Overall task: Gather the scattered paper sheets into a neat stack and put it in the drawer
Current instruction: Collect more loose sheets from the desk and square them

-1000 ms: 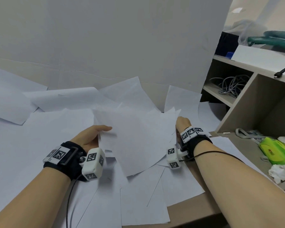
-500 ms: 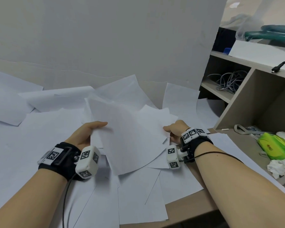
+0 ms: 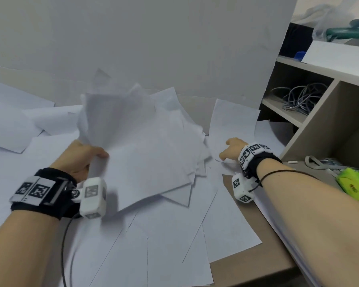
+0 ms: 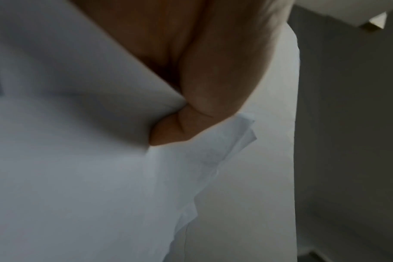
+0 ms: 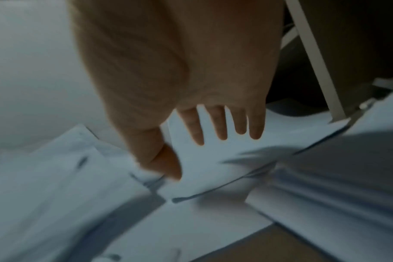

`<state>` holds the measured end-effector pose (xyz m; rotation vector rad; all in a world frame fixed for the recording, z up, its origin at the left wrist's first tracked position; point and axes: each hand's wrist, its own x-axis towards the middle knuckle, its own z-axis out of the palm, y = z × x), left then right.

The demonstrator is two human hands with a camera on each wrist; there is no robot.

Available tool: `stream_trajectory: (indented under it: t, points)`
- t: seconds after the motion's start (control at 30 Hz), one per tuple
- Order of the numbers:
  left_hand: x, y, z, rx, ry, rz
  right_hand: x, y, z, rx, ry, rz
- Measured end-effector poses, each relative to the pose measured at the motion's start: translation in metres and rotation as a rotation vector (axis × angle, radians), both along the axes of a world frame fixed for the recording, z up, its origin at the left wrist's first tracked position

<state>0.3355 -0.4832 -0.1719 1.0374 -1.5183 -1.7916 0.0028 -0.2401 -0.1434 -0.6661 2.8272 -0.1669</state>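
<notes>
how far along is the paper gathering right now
Early. The left hand grips a loose bundle of sheets, edges uneven. The right hand reaches open over a sheet by the shelf. Many sheets remain scattered; no neat stack, and no drawer shows.

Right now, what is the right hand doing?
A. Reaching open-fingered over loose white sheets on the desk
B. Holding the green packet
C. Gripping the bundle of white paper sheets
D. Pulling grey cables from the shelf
A: the right hand is spread, fingers straight, over a loose white paper sheet on the desk, gripping nothing.
</notes>
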Motion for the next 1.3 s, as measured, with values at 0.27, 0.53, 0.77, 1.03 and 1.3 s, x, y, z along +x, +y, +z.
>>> stream_trajectory:
  t: [0.27,0.53,0.77,1.03,1.3]
  points:
    - [-0.008,-0.002,-0.019,0.179,0.214,0.130,0.013,-0.020,-0.014,0.210,-0.099,0.139]
    - [-0.017,0.003,-0.025,0.176,0.258,0.125,0.033,-0.029,-0.020,0.173,0.150,0.197]
    - [-0.018,0.002,-0.029,0.113,0.180,0.103,0.036,-0.024,-0.004,-0.138,0.291,0.011]
    - [-0.032,0.025,-0.031,0.207,0.128,-0.016,0.104,-0.064,0.027,-0.279,0.202,0.457]
    - [-0.035,0.044,-0.023,0.415,0.315,-0.344,0.171,-0.086,0.003,-0.130,0.018,0.791]
